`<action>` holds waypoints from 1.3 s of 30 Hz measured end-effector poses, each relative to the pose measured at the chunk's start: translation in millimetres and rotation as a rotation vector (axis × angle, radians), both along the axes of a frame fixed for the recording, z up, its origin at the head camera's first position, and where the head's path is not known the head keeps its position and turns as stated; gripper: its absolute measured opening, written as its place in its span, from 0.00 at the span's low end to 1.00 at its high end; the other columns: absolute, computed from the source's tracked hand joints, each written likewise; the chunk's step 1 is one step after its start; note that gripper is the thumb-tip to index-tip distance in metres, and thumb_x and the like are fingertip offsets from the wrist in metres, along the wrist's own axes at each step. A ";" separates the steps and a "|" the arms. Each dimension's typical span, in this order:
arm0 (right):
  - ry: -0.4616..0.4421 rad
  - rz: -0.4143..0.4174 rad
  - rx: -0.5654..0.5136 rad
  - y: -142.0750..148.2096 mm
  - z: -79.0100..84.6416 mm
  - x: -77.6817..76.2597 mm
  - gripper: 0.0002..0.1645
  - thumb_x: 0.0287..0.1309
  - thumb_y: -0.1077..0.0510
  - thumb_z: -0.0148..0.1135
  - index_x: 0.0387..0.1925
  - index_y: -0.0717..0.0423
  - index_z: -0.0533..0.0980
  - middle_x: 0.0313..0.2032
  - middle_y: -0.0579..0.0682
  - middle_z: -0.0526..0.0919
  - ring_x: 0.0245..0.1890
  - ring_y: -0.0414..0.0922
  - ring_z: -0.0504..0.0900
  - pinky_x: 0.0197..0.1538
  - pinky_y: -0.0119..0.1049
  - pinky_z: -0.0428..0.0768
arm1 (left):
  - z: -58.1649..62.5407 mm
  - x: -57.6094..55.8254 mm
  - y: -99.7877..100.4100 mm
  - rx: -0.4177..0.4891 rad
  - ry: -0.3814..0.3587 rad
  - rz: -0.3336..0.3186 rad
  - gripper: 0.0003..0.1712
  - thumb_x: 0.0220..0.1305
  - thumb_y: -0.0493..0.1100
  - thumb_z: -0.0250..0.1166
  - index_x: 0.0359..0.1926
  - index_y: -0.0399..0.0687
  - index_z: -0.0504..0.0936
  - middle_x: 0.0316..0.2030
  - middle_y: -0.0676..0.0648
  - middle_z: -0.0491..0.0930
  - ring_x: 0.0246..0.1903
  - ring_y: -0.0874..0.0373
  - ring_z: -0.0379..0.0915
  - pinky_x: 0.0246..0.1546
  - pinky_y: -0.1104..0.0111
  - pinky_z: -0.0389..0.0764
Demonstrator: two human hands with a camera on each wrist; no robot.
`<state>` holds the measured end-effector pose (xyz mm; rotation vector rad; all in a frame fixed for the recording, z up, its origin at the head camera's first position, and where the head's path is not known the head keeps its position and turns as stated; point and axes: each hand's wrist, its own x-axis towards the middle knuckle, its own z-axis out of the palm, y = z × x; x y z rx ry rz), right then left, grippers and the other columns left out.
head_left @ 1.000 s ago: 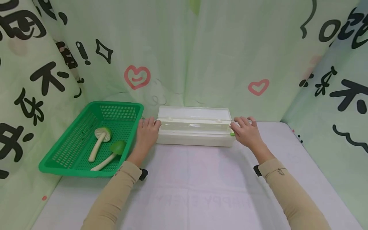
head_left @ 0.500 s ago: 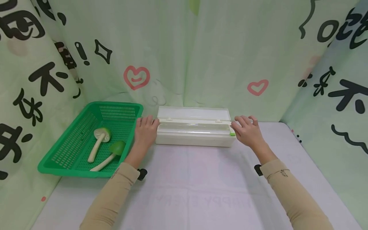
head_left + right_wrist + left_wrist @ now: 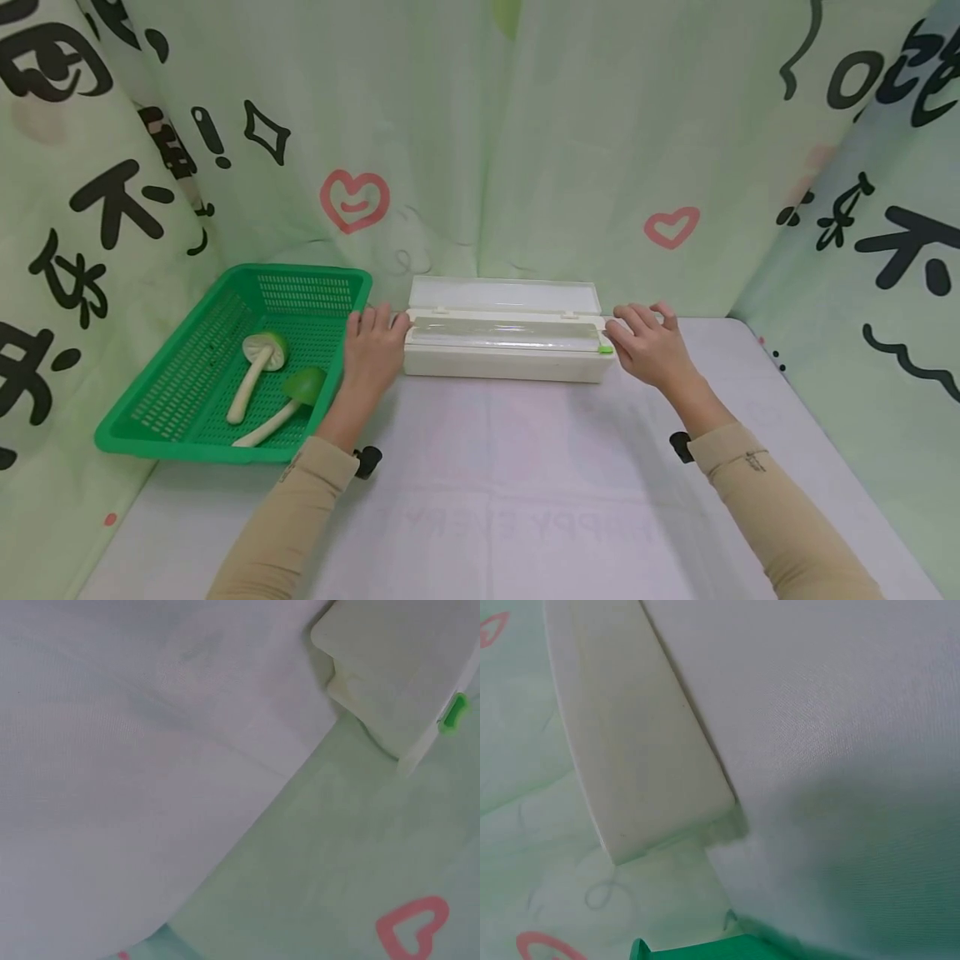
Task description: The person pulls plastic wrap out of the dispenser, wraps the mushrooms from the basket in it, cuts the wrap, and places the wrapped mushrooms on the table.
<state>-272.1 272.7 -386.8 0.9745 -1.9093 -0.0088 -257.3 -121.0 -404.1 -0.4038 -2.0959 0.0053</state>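
A long white cling film dispenser [image 3: 502, 363] stands at the back of the table, its white lid [image 3: 506, 294] tipped up behind. A clear strip [image 3: 513, 335] lies along its top, with a green slide cutter [image 3: 605, 350] at the right end. My left hand [image 3: 372, 350] is at the dispenser's left end, fingers pointing forward, fingertips by its edge. At the right end my right hand [image 3: 651, 343] hovers with loosely bent fingers; whether its thumb touches the edge is hard to tell. Neither hand shows in the wrist views, where the dispenser's ends [image 3: 645, 750] [image 3: 397, 667] appear.
Left of the dispenser, a green plastic basket [image 3: 135, 421] holds two green-capped mushrooms [image 3: 251, 383] [image 3: 279, 421]. My left forearm passes over its right rim. A white cloth [image 3: 510, 475] covers the table, and printed pale green curtains [image 3: 570, 150] enclose the back and sides.
The clear strip has settled lower onto the dispenser. My left hand has shifted slightly left, and my right hand has eased slightly away from the right end.
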 end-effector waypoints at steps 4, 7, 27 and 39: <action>0.010 0.014 0.006 -1.4 3.7 3.8 0.15 0.66 0.55 0.42 0.30 0.59 0.71 0.34 0.59 0.75 0.35 0.56 0.72 0.43 0.53 0.57 | 1.9 4.0 -0.6 0.007 0.001 0.011 0.24 0.73 0.49 0.34 0.28 0.43 0.70 0.29 0.43 0.64 0.30 0.49 0.58 0.38 0.57 0.61; 0.021 0.025 0.005 -2.8 6.2 6.2 0.14 0.65 0.56 0.43 0.30 0.60 0.72 0.34 0.59 0.75 0.35 0.56 0.72 0.43 0.53 0.57 | 2.8 5.6 -1.0 0.010 0.015 0.019 0.23 0.72 0.49 0.36 0.27 0.44 0.70 0.29 0.43 0.64 0.30 0.49 0.58 0.37 0.58 0.61; 0.061 0.079 -0.015 -5.6 10.3 21.4 0.13 0.63 0.58 0.44 0.28 0.60 0.72 0.33 0.58 0.76 0.34 0.55 0.73 0.41 0.52 0.57 | 11.7 20.4 -4.7 0.005 0.024 0.024 0.26 0.73 0.50 0.33 0.23 0.43 0.67 0.28 0.43 0.64 0.29 0.49 0.57 0.36 0.58 0.61; 0.057 0.067 0.008 -6.2 16.2 32.5 0.14 0.64 0.57 0.43 0.28 0.60 0.72 0.32 0.58 0.75 0.34 0.55 0.72 0.42 0.53 0.57 | 17.2 30.2 -9.1 -0.016 0.022 0.002 0.24 0.73 0.50 0.35 0.24 0.43 0.67 0.29 0.43 0.65 0.28 0.49 0.57 0.36 0.57 0.62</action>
